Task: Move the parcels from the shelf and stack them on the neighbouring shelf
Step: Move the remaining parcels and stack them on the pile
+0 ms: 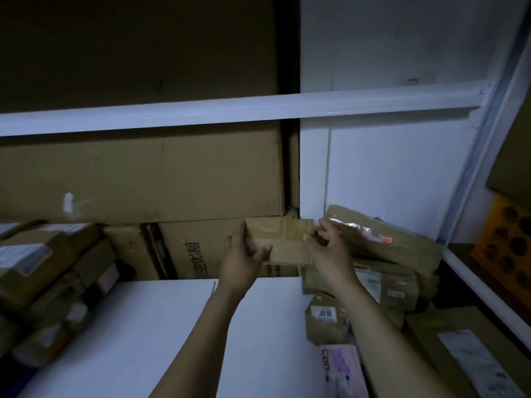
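I hold a small brown taped parcel [283, 241] in the air above the white shelf [178, 326], in front of the big boxes at the back. My left hand [244, 259] grips its left end, thumb on the front face. My right hand [330, 251] grips its right end, fingers curled over the top edge. Right beside it a stack of brown parcels [382, 271] leans against the white wall, with a flat taped parcel [376, 234] tilted on top. More brown parcels [48, 280] with white labels are piled at the left end of the shelf.
Large cardboard boxes [143, 179] fill the back behind the shelf. A white rail [230, 112] crosses overhead. A flat carton [471, 354] and a pale pink packet [342, 372] lie at the lower right. A yellow box [505, 242] stands at the far right.
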